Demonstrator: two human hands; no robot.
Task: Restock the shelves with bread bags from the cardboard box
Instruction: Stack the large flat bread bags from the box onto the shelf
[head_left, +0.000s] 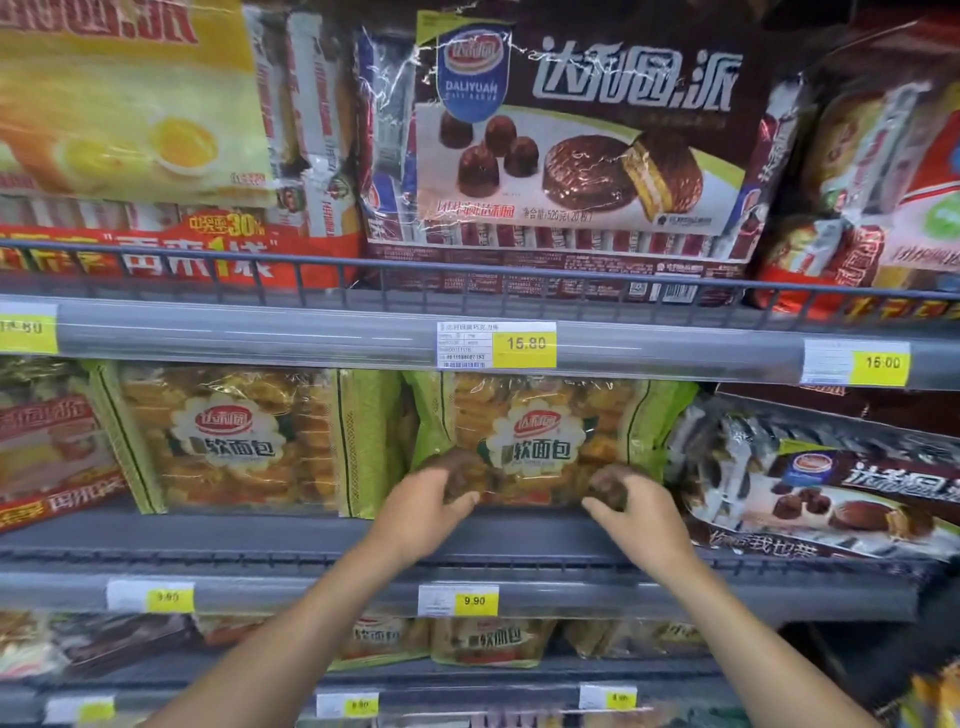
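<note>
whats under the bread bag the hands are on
The bread bag stands on the grey shelf, with the left hand and right hand gripping its lower edge. Anything behind it is covered by the bag.

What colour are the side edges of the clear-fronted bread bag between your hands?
Light green with a thin dark stripe, on the clear-fronted bread bag; head view.

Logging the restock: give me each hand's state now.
Left hand: grips the bread bag at its bottom edge.
Right hand: grips the same bag.
</note>
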